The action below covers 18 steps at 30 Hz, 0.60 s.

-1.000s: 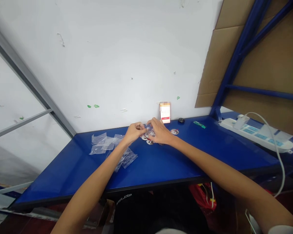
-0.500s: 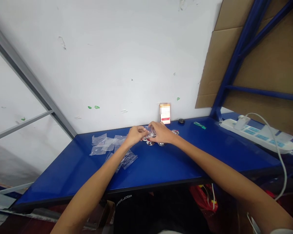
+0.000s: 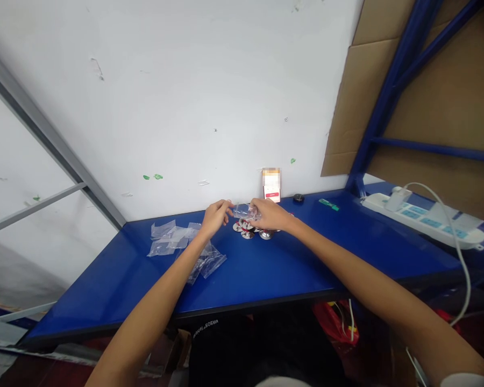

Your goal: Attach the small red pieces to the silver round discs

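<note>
Both my hands are raised a little above the blue table (image 3: pixel 274 269) near the back wall. My right hand (image 3: pixel 271 214) pinches a small clear plastic bag (image 3: pixel 244 211) that seems to hold something. My left hand (image 3: pixel 215 216) is at the bag's left end with fingers curled and close to it; I cannot see whether they grip it. Under the hands lie several round silver discs (image 3: pixel 248 233) with red and white marks.
A heap of clear plastic bags (image 3: pixel 177 239) lies left of the hands. A small red and white card (image 3: pixel 271 185) leans on the wall. A white power strip (image 3: pixel 423 220) with a cable sits at right. Cardboard and blue shelf struts rise behind it.
Both hands lifted off the discs and rose slightly, bringing the small bag up with them. The hands drew a little apart, and more discs show on the table.
</note>
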Each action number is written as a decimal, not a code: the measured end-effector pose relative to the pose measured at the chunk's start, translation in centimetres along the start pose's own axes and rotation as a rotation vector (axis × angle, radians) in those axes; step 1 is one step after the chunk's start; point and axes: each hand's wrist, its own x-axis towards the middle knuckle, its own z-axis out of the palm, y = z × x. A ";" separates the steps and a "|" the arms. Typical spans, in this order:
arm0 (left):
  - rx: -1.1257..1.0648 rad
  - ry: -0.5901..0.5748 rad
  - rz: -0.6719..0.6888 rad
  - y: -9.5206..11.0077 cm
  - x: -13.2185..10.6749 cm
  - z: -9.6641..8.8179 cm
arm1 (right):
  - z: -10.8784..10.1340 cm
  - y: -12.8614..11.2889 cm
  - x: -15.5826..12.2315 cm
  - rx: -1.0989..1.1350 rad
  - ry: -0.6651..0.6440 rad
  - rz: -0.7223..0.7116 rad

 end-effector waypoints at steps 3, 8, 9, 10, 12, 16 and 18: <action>0.360 -0.017 0.088 -1.4 0.4 -0.5 | 0.0 0.4 0.0 -0.024 -0.007 0.022; 0.577 -0.283 0.154 -2.7 0.3 -0.4 | 0.1 0.8 0.1 -0.009 0.021 0.008; 0.585 -0.293 0.166 -2.8 0.2 -0.2 | 0.2 0.8 0.1 -0.010 0.024 0.005; 0.595 -0.289 0.182 -2.8 0.1 0.0 | 0.2 0.8 0.1 -0.016 0.024 0.002; 0.610 -0.272 0.213 -2.7 0.1 0.3 | 0.4 0.9 0.1 -0.038 0.018 0.000; 0.576 -0.237 0.223 -2.7 0.4 -0.1 | 0.6 1.0 0.1 -0.069 0.011 0.007; 0.515 -0.218 0.155 -2.7 0.7 -1.0 | 0.7 0.9 0.1 -0.067 0.015 0.013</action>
